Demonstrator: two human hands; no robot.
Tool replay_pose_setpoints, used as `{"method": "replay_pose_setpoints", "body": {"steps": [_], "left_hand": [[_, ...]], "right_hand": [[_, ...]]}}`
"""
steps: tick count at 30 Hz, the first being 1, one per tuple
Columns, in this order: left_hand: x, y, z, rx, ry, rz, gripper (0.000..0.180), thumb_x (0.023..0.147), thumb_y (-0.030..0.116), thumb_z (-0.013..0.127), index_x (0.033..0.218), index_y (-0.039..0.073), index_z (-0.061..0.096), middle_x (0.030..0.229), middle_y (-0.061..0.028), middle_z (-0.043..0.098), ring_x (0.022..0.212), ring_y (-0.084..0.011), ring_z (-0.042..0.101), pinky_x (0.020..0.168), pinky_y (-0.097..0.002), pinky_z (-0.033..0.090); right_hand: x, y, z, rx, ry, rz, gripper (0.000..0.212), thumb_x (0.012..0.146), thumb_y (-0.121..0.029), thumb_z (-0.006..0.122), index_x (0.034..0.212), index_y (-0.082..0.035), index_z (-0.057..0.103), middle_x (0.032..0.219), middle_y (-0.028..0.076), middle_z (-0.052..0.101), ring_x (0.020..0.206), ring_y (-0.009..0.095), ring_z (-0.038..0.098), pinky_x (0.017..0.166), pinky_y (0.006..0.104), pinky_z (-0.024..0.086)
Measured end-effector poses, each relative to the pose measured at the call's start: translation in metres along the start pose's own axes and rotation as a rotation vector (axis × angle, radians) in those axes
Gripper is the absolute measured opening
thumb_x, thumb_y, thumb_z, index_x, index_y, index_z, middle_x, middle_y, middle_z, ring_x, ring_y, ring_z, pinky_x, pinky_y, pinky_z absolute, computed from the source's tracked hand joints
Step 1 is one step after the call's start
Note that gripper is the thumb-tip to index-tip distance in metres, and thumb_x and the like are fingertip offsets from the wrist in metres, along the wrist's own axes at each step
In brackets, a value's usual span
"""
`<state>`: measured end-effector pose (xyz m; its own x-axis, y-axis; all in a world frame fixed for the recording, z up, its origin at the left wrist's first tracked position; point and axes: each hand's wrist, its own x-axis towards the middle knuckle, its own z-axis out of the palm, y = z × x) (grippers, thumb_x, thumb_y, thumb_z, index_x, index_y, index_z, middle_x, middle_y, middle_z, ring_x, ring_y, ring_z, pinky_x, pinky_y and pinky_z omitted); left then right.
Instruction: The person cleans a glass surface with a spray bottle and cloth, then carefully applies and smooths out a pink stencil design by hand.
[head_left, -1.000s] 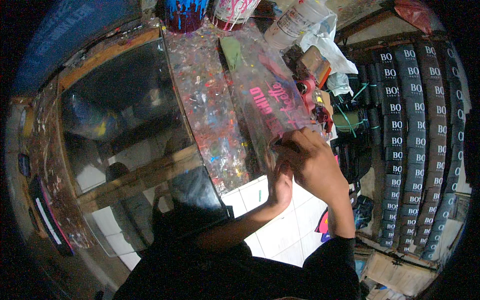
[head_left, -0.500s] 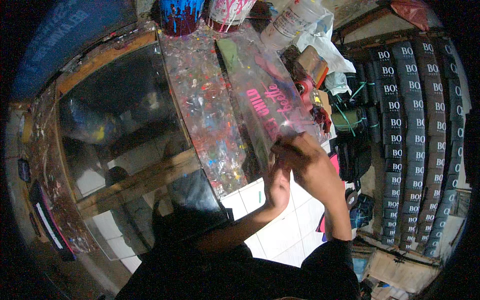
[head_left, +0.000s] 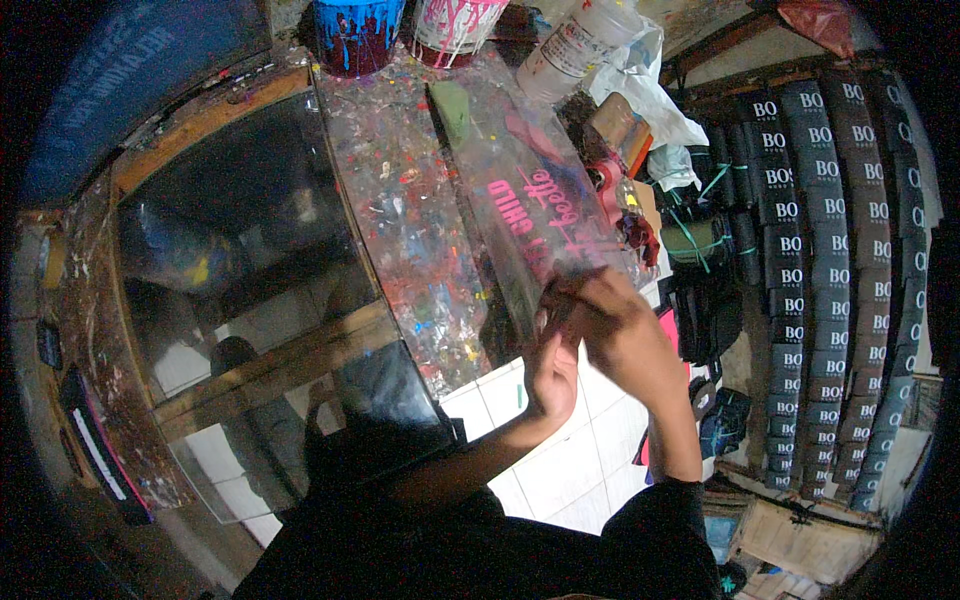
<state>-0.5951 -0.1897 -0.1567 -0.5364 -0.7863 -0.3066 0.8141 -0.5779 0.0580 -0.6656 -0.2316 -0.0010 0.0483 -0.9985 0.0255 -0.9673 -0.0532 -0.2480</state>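
A clear plastic sheet with pink printing (head_left: 515,215) lies along the right part of the paint-spattered table, its near end running under my fingers. My right hand (head_left: 628,335) is closed, knuckles up, at that near end. Just left of it and lower, my left hand (head_left: 553,380) is bent upward with its fingers curled in against the right hand's. The fingers of both meet in a dark, shadowed spot, so what they pinch there is hidden. A green piece (head_left: 452,112) lies at the sheet's far left corner.
Left of the table strip (head_left: 405,200) leans a large wood-framed dark glossy panel (head_left: 240,190). Blue-dripped (head_left: 358,40) and pink-dripped paint tubs (head_left: 455,35) stand at the back, beside a tilted translucent container (head_left: 570,55). Stacked dark printed items (head_left: 830,250) line the right side.
Both hands stay together at the sheet's near end, with only slight finger movement. The bright glint beside the right fingers is gone.
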Motion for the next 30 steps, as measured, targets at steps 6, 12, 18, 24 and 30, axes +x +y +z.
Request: {"method": "replay_pose_setpoints", "body": {"steps": [6,12,18,24,30], "left_hand": [[0.001,0.003,0.004,0.066,0.023,0.002,0.045,0.102,0.02,0.05,0.144,0.005,0.049,0.143,-0.0102,0.055,0.137,-0.0262,0.046,0.118,-0.045,0.029],[0.004,0.001,0.007,-0.029,0.01,-0.03,0.04,0.101,0.018,0.051,0.139,0.007,0.053,0.143,-0.0098,0.055,0.137,-0.0272,0.047,0.118,-0.0475,0.03],[0.006,0.005,0.007,-0.072,-0.094,-0.054,0.039,0.1,0.016,0.052,0.137,0.007,0.053,0.144,-0.0105,0.054,0.139,-0.0276,0.046,0.119,-0.0476,0.029],[-0.005,0.003,0.011,0.001,0.005,-0.009,0.041,0.099,0.016,0.052,0.138,0.004,0.052,0.141,-0.0092,0.055,0.138,-0.0242,0.046,0.119,-0.0428,0.03],[-0.009,-0.006,-0.005,-0.035,0.011,0.021,0.048,0.1,0.019,0.049,0.143,0.0,0.047,0.147,-0.0096,0.052,0.141,-0.0233,0.043,0.121,-0.0424,0.027]], "right_hand": [[-0.009,0.011,0.005,0.016,-0.034,0.049,0.035,0.071,0.005,0.067,0.105,-0.001,0.072,0.112,0.01,0.068,0.105,0.032,0.062,0.086,0.0391,0.055],[-0.007,0.019,-0.001,-0.161,0.048,0.109,0.036,0.067,0.006,0.068,0.102,-0.002,0.072,0.114,0.009,0.068,0.102,0.032,0.062,0.087,0.0393,0.055],[-0.003,0.02,-0.006,-0.152,0.086,0.101,0.023,0.067,-0.005,0.071,0.09,-0.001,0.069,0.103,0.008,0.065,0.103,0.031,0.059,0.088,0.043,0.051],[-0.009,0.008,0.003,-0.019,-0.058,0.058,0.034,0.066,0.0,0.071,0.099,-0.003,0.074,0.113,0.007,0.071,0.106,0.028,0.063,0.086,0.0379,0.054],[0.016,0.001,0.003,-0.056,-0.093,-0.164,0.023,0.07,-0.017,0.069,0.087,-0.003,0.075,0.11,0.006,0.067,0.107,0.028,0.059,0.089,0.0421,0.05]]}}
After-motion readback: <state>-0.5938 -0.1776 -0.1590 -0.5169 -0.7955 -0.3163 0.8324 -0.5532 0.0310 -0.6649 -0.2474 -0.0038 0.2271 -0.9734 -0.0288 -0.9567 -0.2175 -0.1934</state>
